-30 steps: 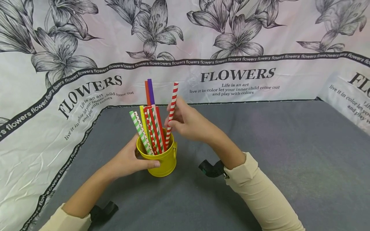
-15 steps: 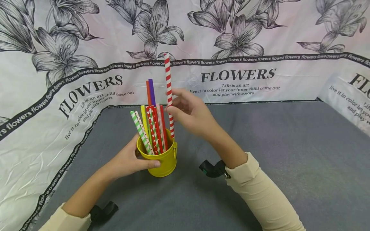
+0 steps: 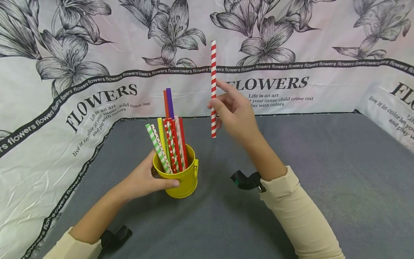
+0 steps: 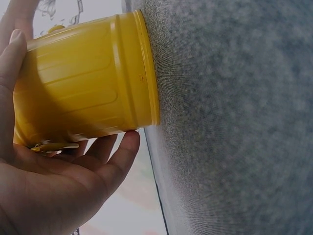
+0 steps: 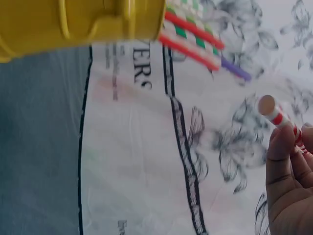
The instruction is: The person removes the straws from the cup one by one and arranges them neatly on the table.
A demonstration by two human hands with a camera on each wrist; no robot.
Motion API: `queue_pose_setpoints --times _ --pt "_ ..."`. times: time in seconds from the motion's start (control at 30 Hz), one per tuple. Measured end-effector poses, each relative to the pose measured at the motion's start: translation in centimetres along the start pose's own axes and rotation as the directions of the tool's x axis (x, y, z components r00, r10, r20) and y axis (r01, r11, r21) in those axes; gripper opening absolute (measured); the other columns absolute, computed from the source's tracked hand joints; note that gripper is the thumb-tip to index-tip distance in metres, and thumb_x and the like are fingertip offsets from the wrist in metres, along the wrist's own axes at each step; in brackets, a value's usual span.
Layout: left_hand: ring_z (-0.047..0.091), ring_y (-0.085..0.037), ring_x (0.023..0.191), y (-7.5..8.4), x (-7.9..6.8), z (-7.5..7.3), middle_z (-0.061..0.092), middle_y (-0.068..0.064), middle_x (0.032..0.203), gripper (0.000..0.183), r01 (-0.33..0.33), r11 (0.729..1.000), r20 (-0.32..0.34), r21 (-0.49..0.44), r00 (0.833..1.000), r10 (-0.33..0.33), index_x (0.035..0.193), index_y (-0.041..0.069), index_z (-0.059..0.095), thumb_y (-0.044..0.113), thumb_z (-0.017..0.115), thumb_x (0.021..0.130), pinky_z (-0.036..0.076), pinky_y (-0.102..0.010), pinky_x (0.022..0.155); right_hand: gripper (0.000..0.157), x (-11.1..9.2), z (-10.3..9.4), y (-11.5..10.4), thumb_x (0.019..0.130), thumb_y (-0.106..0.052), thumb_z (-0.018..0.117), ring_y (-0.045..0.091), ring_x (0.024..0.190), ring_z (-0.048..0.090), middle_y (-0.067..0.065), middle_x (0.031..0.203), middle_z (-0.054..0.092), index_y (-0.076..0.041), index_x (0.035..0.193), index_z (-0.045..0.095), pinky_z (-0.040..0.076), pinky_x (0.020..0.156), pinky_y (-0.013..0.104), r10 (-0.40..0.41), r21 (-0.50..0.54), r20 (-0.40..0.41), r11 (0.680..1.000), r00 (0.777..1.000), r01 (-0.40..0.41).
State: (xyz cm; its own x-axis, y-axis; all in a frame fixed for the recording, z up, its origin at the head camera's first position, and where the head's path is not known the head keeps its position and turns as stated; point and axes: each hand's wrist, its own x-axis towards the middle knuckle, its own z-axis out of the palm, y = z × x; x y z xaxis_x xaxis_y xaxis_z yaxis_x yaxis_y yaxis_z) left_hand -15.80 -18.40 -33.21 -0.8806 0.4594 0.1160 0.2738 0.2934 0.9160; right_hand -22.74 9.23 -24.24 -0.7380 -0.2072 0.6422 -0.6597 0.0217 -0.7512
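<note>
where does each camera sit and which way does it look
Head: worn on the head, looking forward and down at the bucket; left hand, right hand and both sleeves show.
Left wrist: on that wrist, looking at the bucket's side and gray tabletop; left hand shows.
Right wrist: on that wrist, looking past the bucket toward the flowered cloth; right hand shows.
Shared: head and right wrist views both show the red-striped straw.

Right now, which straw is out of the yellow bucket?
The red-and-white spiral-striped straw, pinched in the right hand; the other straws all stand in the bucket.
</note>
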Motion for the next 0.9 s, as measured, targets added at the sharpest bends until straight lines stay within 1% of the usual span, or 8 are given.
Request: queue_pose_setpoints --times 0.07,0.17,0.3,0.37,0.53,0.7,0.8,0.9 --pt "0.057 -0.028 0.117 0.0 0.0 0.0 0.053 -0.008 0.135 0.088 -0.001 1.000 -0.001 0.002 1.000 0.001 0.148 0.014 0.029 0.020 0.086 0.081 0.050 -0.044 0.098 0.046 0.3 -0.7 0.5 0.098 -0.002 0.061 0.026 0.056 0.053 0.015 0.091 0.068 -0.005 0.143 0.052 0.052 0.051 0.030 0.023 -0.015 -0.034 1.000 0.999 -0.024" --pt "0.057 -0.028 0.116 0.0 0.0 0.0 0.053 -0.008 0.134 0.087 0.007 1.000 -0.003 0.010 1.000 -0.007 0.147 0.014 0.029 0.020 0.086 0.081 0.050 -0.044 0.097 0.043 0.6 -1.5 1.3 0.098 -0.005 0.064 0.023 0.057 0.054 0.018 0.091 0.067 -0.006 0.140 0.055 0.051 0.051 0.028 0.102 -0.006 -0.080 0.995 0.992 -0.103" --pt "0.057 -0.028 0.116 0.0 0.0 0.0 0.053 -0.009 0.134 0.087 0.017 1.000 -0.005 0.018 1.000 -0.017 0.147 0.013 0.029 0.020 0.086 0.081 0.050 -0.044 0.097 0.040 0.7 -2.1 2.3 0.096 -0.008 0.067 0.021 0.055 0.051 0.017 0.087 0.066 -0.009 0.135 0.059 0.049 0.048 0.026 0.209 0.024 -0.128 0.978 0.970 -0.207" --pt "0.057 -0.028 0.117 0.1 0.0 0.0 0.053 -0.009 0.134 0.088 0.022 1.000 -0.007 0.019 1.000 -0.022 0.147 0.013 0.028 0.020 0.086 0.081 0.050 -0.045 0.098 0.038 0.7 -2.3 2.8 0.096 -0.010 0.067 0.020 0.052 0.049 0.013 0.085 0.066 -0.010 0.133 0.060 0.046 0.046 0.025 0.245 0.016 -0.142 0.969 0.959 -0.246" --pt "0.056 -0.028 0.118 0.2 0.0 0.0 0.052 -0.009 0.135 0.089 0.029 0.999 -0.009 0.014 1.000 -0.028 0.148 0.014 0.028 0.020 0.086 0.081 0.049 -0.046 0.098 0.030 0.6 -2.5 4.1 0.098 -0.013 0.066 0.017 0.052 0.048 0.010 0.086 0.068 -0.008 0.128 0.065 0.044 0.046 0.024 0.313 -0.078 -0.136 0.942 0.940 -0.325" --pt "0.056 -0.028 0.118 0.2 0.0 0.0 0.052 -0.008 0.135 0.089 0.020 1.000 -0.005 0.006 1.000 -0.020 0.148 0.014 0.028 0.020 0.086 0.081 0.049 -0.046 0.099 0.027 0.3 -2.7 5.8 0.099 -0.015 0.065 0.018 0.067 0.059 0.011 0.093 0.071 -0.008 0.124 0.068 0.051 0.054 0.027 0.378 -0.212 -0.124 0.893 0.917 -0.397" --pt "0.057 -0.028 0.118 0.1 0.0 0.0 0.053 -0.008 0.135 0.088 0.003 1.000 0.000 -0.003 1.000 -0.003 0.148 0.015 0.029 0.019 0.086 0.081 0.050 -0.045 0.098 0.026 0.1 -2.7 6.7 0.099 -0.017 0.065 0.020 0.072 0.062 0.012 0.096 0.072 -0.010 0.124 0.068 0.052 0.057 0.028 0.418 -0.247 -0.117 0.866 0.901 -0.434" --pt "0.058 -0.027 0.117 0.0 0.0 0.0 0.054 -0.008 0.135 0.087 -0.013 1.000 0.002 -0.011 1.000 0.013 0.148 0.015 0.030 0.018 0.086 0.081 0.050 -0.043 0.097 0.026 -0.1 -2.8 7.6 0.099 -0.017 0.065 0.022 0.068 0.062 0.014 0.096 0.072 -0.010 0.123 0.069 0.052 0.056 0.028 0.441 -0.265 -0.103 0.852 0.891 -0.452"
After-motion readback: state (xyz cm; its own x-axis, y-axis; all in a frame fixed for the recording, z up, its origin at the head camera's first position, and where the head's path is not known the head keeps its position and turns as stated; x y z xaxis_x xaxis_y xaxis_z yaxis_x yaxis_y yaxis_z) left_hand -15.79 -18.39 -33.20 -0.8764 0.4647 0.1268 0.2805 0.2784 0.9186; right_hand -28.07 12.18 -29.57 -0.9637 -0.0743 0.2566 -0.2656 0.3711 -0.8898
